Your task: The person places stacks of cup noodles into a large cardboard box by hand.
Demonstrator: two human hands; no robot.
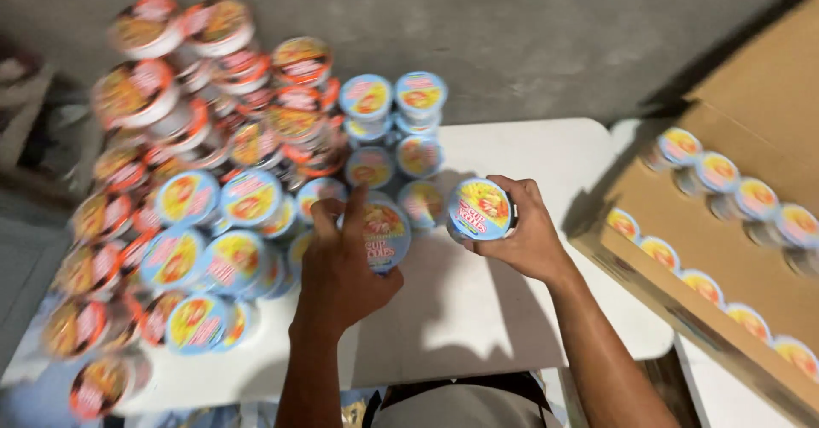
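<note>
My left hand [341, 266] grips a noodle cup with a light blue rim [384, 233], lid tilted toward me, just above the white table [512, 308]. My right hand [529, 232] holds a second blue-rimmed noodle cup [480, 209] on its side, its yellow and red lid facing me. Both cups sit close together at the table's middle. A big pile of noodle cups [205, 197] lies just left of my left hand.
The pile mixes orange-rimmed cups [136, 87] at the back left with blue-rimmed ones in front. An open cardboard box [682, 223] at the right holds rows of cups [717, 172]. A grey wall [512, 27] stands behind the table.
</note>
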